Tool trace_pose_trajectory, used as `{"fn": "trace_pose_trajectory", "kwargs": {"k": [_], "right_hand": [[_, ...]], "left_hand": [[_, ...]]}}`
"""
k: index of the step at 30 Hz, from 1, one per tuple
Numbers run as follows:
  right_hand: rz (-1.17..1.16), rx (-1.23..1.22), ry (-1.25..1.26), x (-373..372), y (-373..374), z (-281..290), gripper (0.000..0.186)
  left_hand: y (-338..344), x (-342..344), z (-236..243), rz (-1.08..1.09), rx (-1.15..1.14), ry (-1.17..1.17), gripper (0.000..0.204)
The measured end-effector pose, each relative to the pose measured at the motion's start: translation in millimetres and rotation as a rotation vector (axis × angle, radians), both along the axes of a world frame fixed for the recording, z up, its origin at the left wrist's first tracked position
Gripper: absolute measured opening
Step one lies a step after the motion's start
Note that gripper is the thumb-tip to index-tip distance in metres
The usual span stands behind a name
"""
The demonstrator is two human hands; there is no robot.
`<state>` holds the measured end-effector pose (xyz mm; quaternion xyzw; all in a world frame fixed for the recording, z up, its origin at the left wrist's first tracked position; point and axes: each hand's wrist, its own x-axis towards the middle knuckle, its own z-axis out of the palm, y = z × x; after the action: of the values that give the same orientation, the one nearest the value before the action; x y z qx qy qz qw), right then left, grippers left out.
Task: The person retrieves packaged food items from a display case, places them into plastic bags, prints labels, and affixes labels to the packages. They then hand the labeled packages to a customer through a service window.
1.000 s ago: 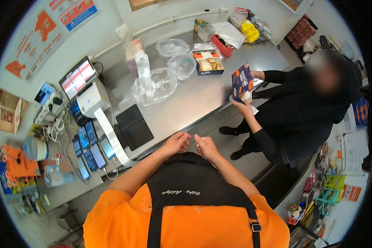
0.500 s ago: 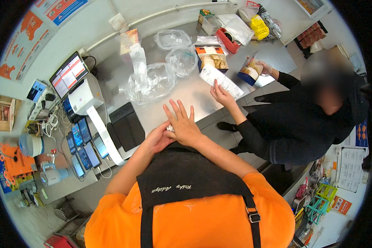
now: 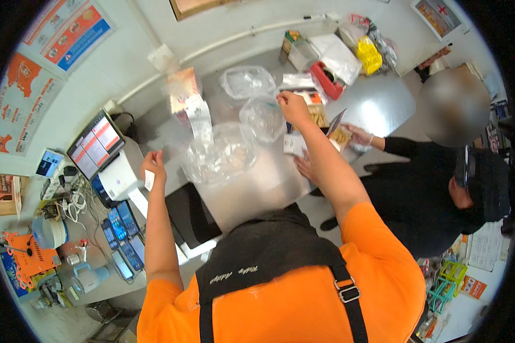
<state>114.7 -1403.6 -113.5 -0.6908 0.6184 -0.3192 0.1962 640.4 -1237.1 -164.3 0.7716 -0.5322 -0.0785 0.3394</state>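
My left hand [image 3: 154, 167] is raised beside the monitor, fingers closed on a small white paper slip [image 3: 149, 180]. My right hand [image 3: 292, 108] reaches over the steel table, fingers curled together above the clear plastic bags [image 3: 259, 116], near an open food box [image 3: 316, 116]; what it holds, if anything, is too small to make out. A printed white receipt [image 3: 200, 119] lies over a patterned package at the back. On the right, a co-worker's hands [image 3: 359, 135] are at a second food box [image 3: 340, 137] and a white paper [image 3: 293, 143].
The co-worker [image 3: 415, 188] in black stands at the right. Left are a monitor [image 3: 97, 143], label printer [image 3: 119, 168], several phones [image 3: 119, 221], cables and a jug [image 3: 90, 278]. Red tape dispenser [image 3: 326, 80] and yellow bag [image 3: 369, 55] sit at the back right.
My hands, together a moment ago, have parted: left up toward the monitor, right forward toward the boxes. The co-worker's paper and box have moved lower onto the table.
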Motion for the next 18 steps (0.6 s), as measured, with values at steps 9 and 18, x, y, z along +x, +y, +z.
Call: {"fn": "trace_pose_trajectory", "kwargs": {"k": [9,18], "right_hand": [[0.524,0.255,0.647,-34.1,-161.1,-87.7,0.026],[0.816,0.285,1.049,-6.5,-149.2,-69.5,0.024]], "left_hand": [[-27.0,-13.1,-11.2,-0.108,0.156,0.038,0.065],[41.7,-117.3,48.6,0.123,-0.032,-0.044,0.046]]}}
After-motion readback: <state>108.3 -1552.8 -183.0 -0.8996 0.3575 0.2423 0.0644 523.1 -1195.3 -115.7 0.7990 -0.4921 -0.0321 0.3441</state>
